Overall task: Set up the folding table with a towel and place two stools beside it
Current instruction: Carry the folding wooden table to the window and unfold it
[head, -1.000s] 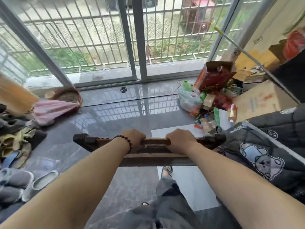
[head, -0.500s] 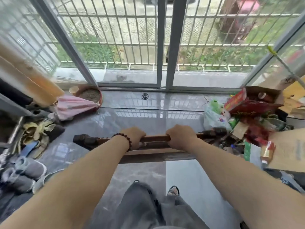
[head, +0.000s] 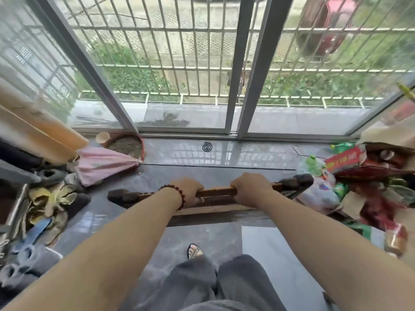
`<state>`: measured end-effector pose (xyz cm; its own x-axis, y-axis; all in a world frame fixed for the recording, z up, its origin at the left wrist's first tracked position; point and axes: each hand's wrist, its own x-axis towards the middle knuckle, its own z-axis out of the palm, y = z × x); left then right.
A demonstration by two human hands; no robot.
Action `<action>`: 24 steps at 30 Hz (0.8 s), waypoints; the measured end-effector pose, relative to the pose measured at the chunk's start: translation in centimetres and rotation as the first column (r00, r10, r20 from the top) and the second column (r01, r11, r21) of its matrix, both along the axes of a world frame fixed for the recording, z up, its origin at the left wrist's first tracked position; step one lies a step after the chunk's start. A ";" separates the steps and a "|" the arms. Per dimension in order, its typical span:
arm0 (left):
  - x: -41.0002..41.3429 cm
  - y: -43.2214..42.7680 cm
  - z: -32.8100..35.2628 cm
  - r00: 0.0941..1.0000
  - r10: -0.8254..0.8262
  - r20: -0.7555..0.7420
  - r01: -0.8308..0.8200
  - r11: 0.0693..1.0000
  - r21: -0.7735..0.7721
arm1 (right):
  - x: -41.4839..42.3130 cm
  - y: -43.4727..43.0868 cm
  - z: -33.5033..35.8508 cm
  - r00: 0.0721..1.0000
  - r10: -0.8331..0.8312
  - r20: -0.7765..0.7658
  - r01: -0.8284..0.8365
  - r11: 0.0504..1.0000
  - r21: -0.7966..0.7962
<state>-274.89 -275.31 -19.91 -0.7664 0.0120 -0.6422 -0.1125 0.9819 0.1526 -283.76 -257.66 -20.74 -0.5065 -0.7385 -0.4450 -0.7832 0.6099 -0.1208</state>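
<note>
A dark wooden folding table (head: 215, 193), folded flat and seen edge-on, hangs level in front of me above the grey floor. My left hand (head: 187, 190), with a bead bracelet on its wrist, grips the table's top bar left of centre. My right hand (head: 249, 189) grips the same bar a little to the right. Dark end blocks stick out past both hands. No towel or stool is in view.
Sliding glass doors (head: 242, 70) with a metal grille close the far side. Shoes and slippers (head: 45, 205) pile up at the left beside a pink folded umbrella (head: 103, 163) and a round basin (head: 126, 145). Bags, bottles and red boxes (head: 359, 176) crowd the right.
I have stepped forward and turned left with the folded table in both hands; the glass doors are closer and the clutter on the right has slid toward the frame's edge.
</note>
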 end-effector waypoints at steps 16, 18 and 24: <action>-10.5 -10.0 0.2 0.992 0.125 0.009 -0.124 0.990 -0.069 | -12.4 -11.0 -0.3 0.991 0.125 0.043 -0.123 0.991 -0.049; -11.6 -10.6 0.1 0.987 0.163 0.010 -0.162 0.984 -0.072 | -14.3 -12.0 -0.3 0.987 0.156 0.047 -0.154 0.987 -0.051; -13.8 -11.3 -0.2 0.971 0.238 0.019 -0.236 0.968 -0.083 | -18.2 -14.1 -0.1 0.969 0.241 0.052 -0.238 0.970 -0.054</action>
